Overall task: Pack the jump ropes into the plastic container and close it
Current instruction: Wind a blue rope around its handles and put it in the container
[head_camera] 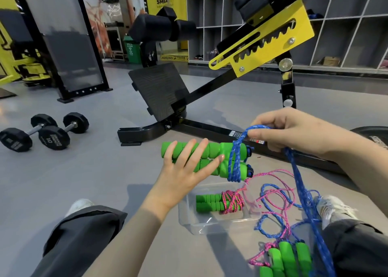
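Left hand [180, 171]: fingers straight, flat against paired green handles [212, 150] held aloft.
Right hand [294, 134]: at 3 o'clock, pinching blue rope [237, 157] looped round the handles' ends.
Container [189, 220]: on the floor at 6 o'clock of the handles, lidless, holding one pink-wound bundle [218, 201].
Loose ropes [277, 199]: 3 o'clock of container.
Dumbbells [44, 134]: 9 o'clock.
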`<action>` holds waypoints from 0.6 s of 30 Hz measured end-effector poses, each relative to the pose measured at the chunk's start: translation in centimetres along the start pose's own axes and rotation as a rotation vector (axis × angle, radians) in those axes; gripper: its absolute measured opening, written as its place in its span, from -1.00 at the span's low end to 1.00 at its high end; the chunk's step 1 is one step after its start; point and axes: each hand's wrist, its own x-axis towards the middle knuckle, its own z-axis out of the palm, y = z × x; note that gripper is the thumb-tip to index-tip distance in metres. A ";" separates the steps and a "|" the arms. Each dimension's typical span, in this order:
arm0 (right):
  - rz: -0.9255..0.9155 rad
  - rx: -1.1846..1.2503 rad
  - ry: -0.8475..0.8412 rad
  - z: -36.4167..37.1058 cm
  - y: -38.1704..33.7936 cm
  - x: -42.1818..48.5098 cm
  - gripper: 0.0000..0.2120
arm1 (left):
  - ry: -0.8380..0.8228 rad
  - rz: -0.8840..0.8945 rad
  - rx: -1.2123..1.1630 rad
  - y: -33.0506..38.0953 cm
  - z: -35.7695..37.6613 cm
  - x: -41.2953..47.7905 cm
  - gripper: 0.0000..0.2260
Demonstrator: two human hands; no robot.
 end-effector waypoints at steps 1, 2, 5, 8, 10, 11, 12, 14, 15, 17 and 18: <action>-0.005 0.014 0.021 0.0 0.6 0.3 -0.79 | 0.014 0.010 -0.014 0.2 -0.1 0.2 -0.49; -0.009 0.035 0.040 0.0 1.2 0.6 -0.79 | 0.027 0.014 -0.028 0.3 -0.2 0.4 -0.48; 0.040 0.139 0.096 0.1 3.2 1.2 -0.81 | 0.059 0.008 -0.046 0.4 -0.5 1.1 -0.35; 0.075 0.278 0.129 0.5 4.7 1.7 -0.81 | 0.092 -0.012 -0.070 0.6 -0.6 1.8 -0.29; 0.080 0.319 0.138 0.8 5.1 2.0 -0.79 | 0.112 -0.013 -0.090 1.0 -0.6 2.2 -0.31; 0.081 0.333 0.139 1.0 5.1 2.0 -0.79 | 0.115 -0.008 -0.096 1.3 -0.6 2.3 -0.32; 0.077 0.342 0.136 1.2 5.2 2.1 -0.80 | 0.108 0.003 -0.095 1.5 -0.6 2.4 -0.32; 0.080 0.379 0.128 1.6 5.3 2.2 -0.83 | 0.083 0.018 -0.078 1.8 -0.8 2.4 -0.33; 0.092 0.427 0.131 1.8 5.4 2.2 -0.84 | 0.074 0.014 -0.067 1.8 -1.0 2.5 -0.35; 0.112 0.563 0.165 2.3 5.9 2.1 -0.84 | 0.061 0.005 -0.049 1.5 -1.1 2.7 -0.37; 0.123 0.617 0.186 2.6 6.4 2.1 -0.83 | 0.061 0.006 -0.041 1.3 -1.1 2.8 -0.39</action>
